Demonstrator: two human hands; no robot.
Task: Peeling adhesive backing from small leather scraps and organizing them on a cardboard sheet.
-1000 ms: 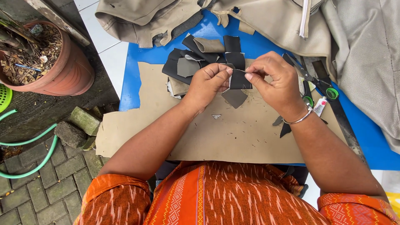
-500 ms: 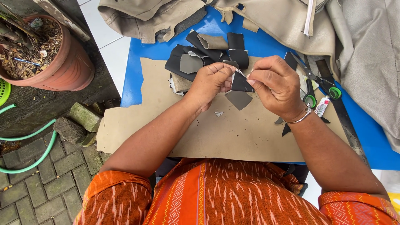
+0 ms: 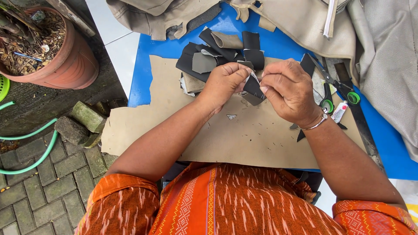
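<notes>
From the head camera, the left hand [image 3: 224, 82] and the right hand [image 3: 288, 90] meet above a tan cardboard sheet [image 3: 244, 139] on the blue table [image 3: 152, 56]. Both pinch one small black leather piece [image 3: 254, 87] between thumb and fingertips, fingers curled tight, the piece held just clear of the sheet. A pile of black and grey leather scraps [image 3: 217, 56] lies just beyond the hands. Green-handled scissors [image 3: 337, 89] rest near the right wrist.

scissors [image 3: 333, 89] right of hands, pot [image 3: 52, 52] left (off table)
</notes>
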